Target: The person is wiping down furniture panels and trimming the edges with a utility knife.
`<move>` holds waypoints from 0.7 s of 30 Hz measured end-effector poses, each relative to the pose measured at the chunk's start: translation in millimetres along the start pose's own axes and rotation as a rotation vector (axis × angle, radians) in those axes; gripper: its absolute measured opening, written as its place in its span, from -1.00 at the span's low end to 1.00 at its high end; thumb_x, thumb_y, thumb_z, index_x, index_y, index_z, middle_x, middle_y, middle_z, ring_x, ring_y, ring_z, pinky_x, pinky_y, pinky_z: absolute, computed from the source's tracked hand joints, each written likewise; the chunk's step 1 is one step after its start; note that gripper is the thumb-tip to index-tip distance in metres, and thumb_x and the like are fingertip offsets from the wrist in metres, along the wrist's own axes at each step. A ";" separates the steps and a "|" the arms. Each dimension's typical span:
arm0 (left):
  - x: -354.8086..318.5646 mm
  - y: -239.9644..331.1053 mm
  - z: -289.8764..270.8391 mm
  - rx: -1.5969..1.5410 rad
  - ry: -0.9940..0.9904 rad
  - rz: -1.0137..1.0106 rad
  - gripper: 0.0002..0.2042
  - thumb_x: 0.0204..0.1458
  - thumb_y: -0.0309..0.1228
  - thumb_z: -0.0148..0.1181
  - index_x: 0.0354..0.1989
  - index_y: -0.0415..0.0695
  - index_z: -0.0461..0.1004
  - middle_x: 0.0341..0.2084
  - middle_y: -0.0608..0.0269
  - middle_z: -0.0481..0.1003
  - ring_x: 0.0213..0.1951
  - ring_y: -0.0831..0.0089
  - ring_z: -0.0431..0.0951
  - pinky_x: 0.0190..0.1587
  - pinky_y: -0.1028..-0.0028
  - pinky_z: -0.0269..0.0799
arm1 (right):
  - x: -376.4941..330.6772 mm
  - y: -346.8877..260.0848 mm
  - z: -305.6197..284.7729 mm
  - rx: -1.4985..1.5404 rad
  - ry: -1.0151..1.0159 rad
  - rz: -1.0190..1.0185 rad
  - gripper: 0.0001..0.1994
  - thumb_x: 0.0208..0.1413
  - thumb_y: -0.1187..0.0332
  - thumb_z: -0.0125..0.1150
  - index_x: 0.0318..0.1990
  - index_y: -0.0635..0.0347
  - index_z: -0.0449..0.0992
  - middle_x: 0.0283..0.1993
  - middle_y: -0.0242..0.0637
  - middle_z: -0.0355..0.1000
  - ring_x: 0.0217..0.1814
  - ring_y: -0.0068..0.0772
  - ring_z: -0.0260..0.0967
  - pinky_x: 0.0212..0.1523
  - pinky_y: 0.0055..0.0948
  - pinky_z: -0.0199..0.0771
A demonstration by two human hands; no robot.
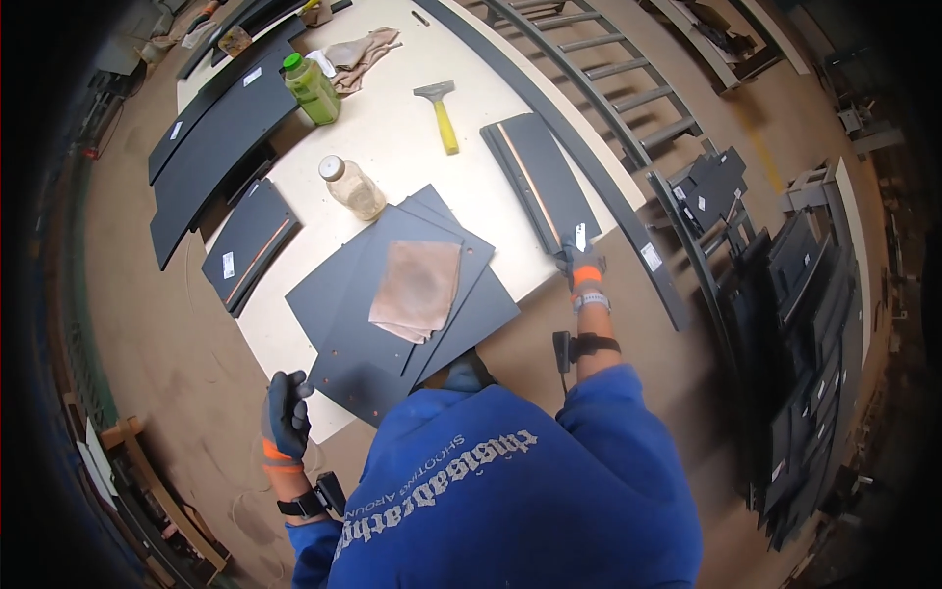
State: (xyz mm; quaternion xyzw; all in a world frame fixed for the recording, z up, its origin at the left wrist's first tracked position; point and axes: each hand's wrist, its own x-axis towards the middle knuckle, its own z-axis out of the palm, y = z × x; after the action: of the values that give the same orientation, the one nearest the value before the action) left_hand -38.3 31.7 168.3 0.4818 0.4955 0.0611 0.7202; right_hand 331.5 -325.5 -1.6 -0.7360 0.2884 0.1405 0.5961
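My right hand [583, 263], in a dark glove with an orange cuff, grips the near end of a narrow dark panel stack [542, 182] on the table's right side. A white label [580, 236] shows by its fingertips. My left hand [287, 412], gloved alike, hovers off the table's near left edge, fingers curled in, with nothing visible in it. Beside it lie several wide dark grey panels [329, 285], overlapping at angles, some with small holes. On top of them rests a folded, stained brown cloth [417, 285].
On the white table [392, 162] stand a clear bottle [351, 187] and a green-capped bottle [312, 90]. A yellow-handled scraper [444, 123] lies at the back. Long dark panels [221, 147] line the left; a roller conveyor [628, 83] and stacked panels [805, 363] are at right.
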 end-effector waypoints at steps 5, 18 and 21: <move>12.9 16.3 36.3 0.000 0.004 -0.003 -0.60 0.20 -0.02 -0.06 -0.15 -0.13 0.46 -0.51 0.37 0.52 -0.69 0.80 0.27 -0.71 0.81 0.05 | 29.3 -5.7 -5.9 -0.155 -0.032 -0.069 -0.74 0.06 0.21 0.27 -0.27 0.23 0.49 -0.55 -0.34 0.42 -0.69 -0.53 0.33 -0.73 -0.54 0.23; 51.3 1.3 113.5 0.278 -0.254 0.237 -0.56 0.20 0.04 -0.15 -0.16 -0.12 0.41 -0.45 0.33 0.47 -0.42 0.55 0.48 -0.34 0.59 0.43 | -220.4 9.0 129.4 -0.203 -1.291 -0.687 -0.79 0.25 0.35 -0.02 -0.14 0.32 0.46 -0.26 -0.35 0.44 -0.29 -0.62 0.35 -0.32 -0.59 0.42; 65.0 -33.9 107.3 0.250 -0.238 0.225 -0.59 0.20 -0.03 -0.22 -0.29 -0.11 0.42 -0.58 0.36 0.39 -0.59 0.59 0.36 -0.55 0.58 0.27 | -260.4 -13.4 115.8 -0.338 -1.338 -0.305 -0.79 0.21 0.35 -0.07 -0.18 0.30 0.42 -0.27 -0.13 0.42 -0.24 -0.26 0.40 -0.23 -0.36 0.39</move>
State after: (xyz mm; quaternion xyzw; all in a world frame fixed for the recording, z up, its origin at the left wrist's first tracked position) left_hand 64.0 -17.4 105.0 0.6235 0.3538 0.0216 0.6968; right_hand 148.5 -145.9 123.5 -0.6065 -0.2721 0.5205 0.5360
